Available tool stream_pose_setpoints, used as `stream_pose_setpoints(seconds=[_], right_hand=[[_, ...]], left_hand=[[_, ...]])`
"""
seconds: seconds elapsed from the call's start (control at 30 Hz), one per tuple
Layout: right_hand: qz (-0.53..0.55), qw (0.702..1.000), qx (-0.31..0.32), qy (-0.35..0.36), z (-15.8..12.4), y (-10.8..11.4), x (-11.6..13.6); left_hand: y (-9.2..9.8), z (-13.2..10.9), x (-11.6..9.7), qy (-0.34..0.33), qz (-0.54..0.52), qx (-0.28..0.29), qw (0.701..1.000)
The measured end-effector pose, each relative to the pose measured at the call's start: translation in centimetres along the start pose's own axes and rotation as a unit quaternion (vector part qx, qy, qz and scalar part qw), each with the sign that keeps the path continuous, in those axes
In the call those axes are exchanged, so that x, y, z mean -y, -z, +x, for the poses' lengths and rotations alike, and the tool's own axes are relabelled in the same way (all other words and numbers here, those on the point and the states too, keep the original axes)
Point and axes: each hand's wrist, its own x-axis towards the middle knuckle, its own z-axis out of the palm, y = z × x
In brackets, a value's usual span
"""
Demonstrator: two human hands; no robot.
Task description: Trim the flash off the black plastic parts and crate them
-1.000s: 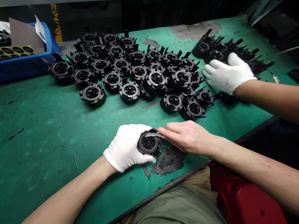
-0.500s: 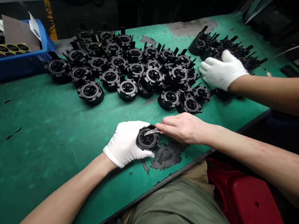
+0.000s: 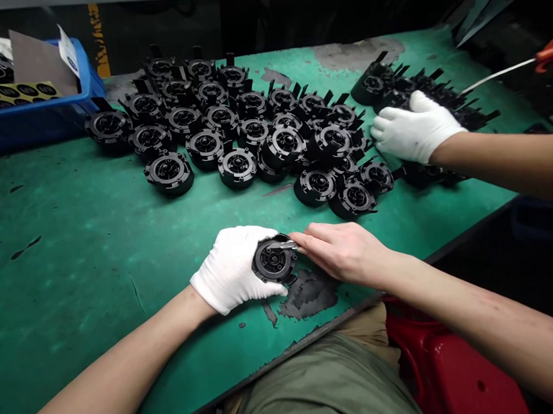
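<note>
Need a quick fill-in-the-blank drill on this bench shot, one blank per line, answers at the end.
1. The left hand wears a ____ glove and grips a round black part.
2. The right hand is ____ and holds a thin metal tool against that part.
3. The bin at the far left is ____.
4. The table has a ____ surface.

Missing words: white; bare; blue; green.
</note>
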Motion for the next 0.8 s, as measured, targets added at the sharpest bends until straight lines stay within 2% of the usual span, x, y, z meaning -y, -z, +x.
stream_pose_setpoints(seconds=[0.23,0.37,0.8], right_hand=[[-0.012,1.0,0.02,-0.011,0.0,0.6,0.8],[-0.016,1.0,0.003,-0.022,0.0,0.6,1.2],[-0.008,0.999,0.013,-0.043,-0.5,0.4,1.7]], left_hand=[[0.0,0.1,-0.1,0.004,0.004,0.007,1.0],[0.1,0.1,-0.1,-0.001,0.007,0.004,1.0],[0.0,0.1,-0.1,0.002,0.008,-0.001,1.0]])
